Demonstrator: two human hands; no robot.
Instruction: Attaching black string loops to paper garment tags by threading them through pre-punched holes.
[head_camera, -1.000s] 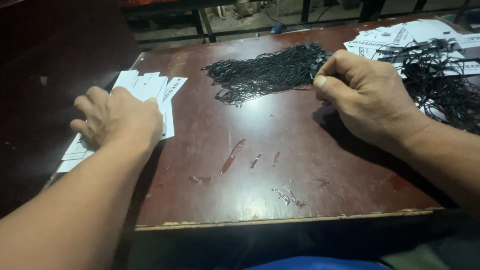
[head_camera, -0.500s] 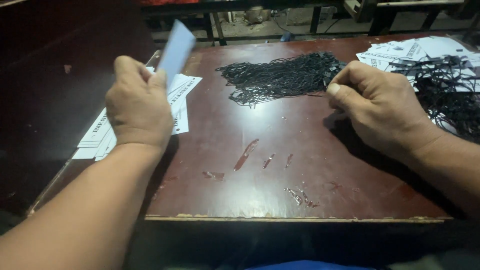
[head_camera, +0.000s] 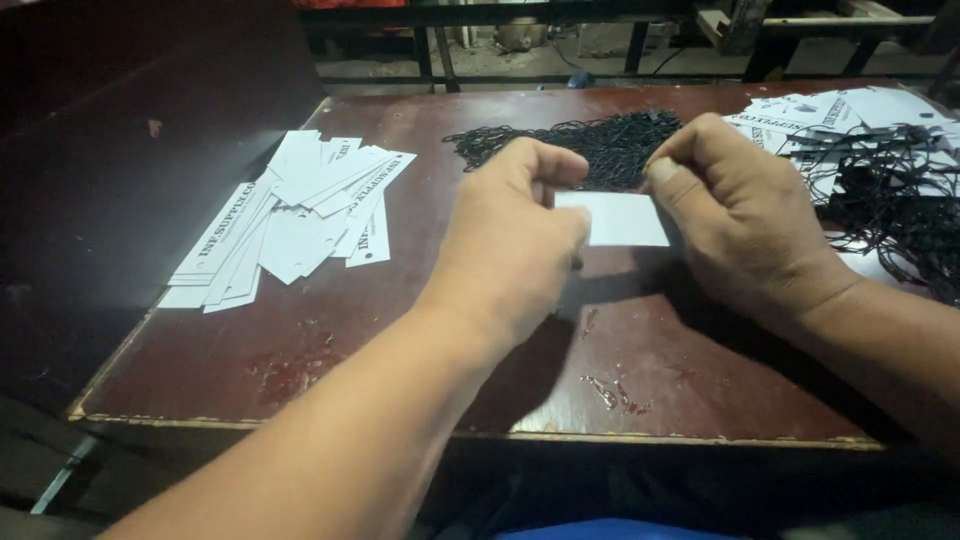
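The fingers (head_camera: 560, 195) of the left hand (head_camera: 515, 240) were seen closed on one end of a blank white card tag (head_camera: 620, 220), held just above the worktop (head_camera: 420, 350), while the thumb and fingers (head_camera: 665, 175) of the right hand (head_camera: 740, 220) were pinched together at the tag's upper right corner. Whether a black string was caught in that pinch could not be told, the fingertips being set against the dark heap behind them. That heap of black strings (head_camera: 590, 140) was spread just beyond both sets of fingers. A fanned pile of white tags (head_camera: 300, 215) was laid well to the left of the left hand's fingers, and a second pile of tags already tangled with strings (head_camera: 870, 150) was left close to the right of the right hand's fingers.

The likeliest trouble was judged to be a bent or creased tag, since the thin card was gripped at opposite ends and could be buckled by any push inward. A snag was also thought possible: with loose strings lying so near the right hand, several could be dragged up at once. The tag could be dropped if either pinch were eased.
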